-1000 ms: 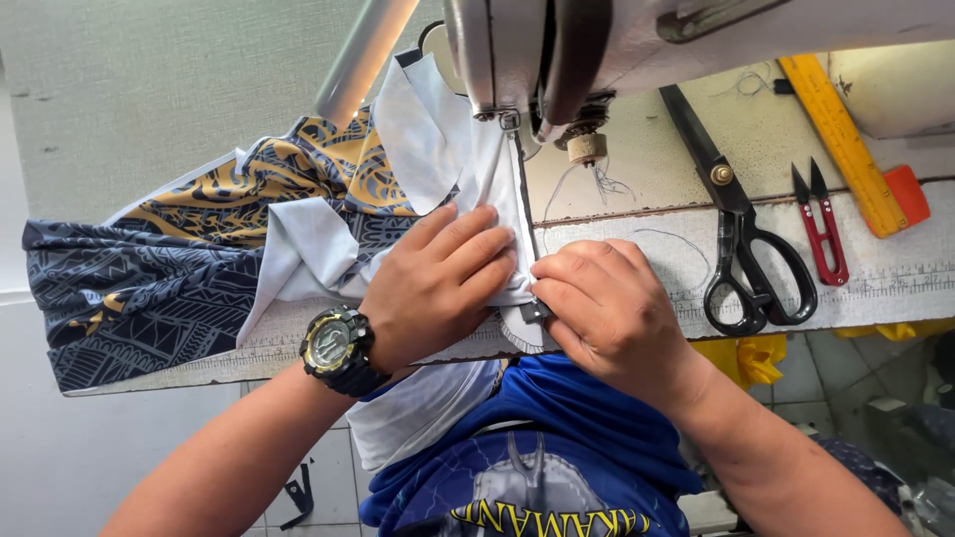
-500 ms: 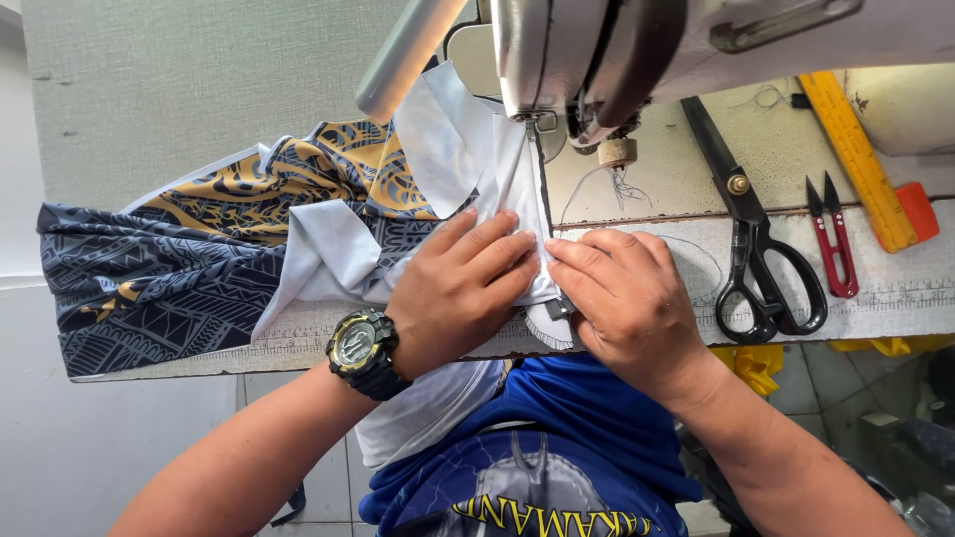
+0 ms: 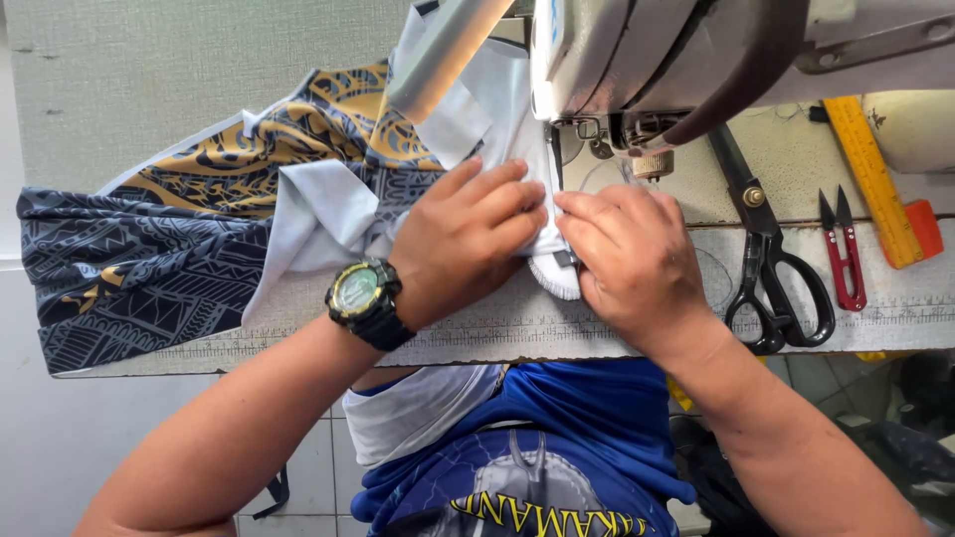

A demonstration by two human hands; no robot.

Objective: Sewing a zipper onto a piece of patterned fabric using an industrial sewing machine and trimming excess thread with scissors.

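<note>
While both hands are pressing flat w/ fingers spread, the left hand (image 3: pixel 468 234) and right hand (image 3: pixel 627 264) are pinning the white fabric (image 3: pixel 497 99) on the table (image 3: pixel 149 70) just in front of the sewing machine (image 3: pixel 647 60) needle, prob. to keep the edge from shifting (neither is clenching, just holding it down). Patterned cloth (image 3: pixel 149 249) is trailing left; black scissors (image 3: pixel 771 259) are lying to the right, within reach.

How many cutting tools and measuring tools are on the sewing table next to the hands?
Black scissors: 1
Red thread snips: 1
Yellow ruler: 1
Total: 3, all lying on the table to the right of the right hand.
</note>
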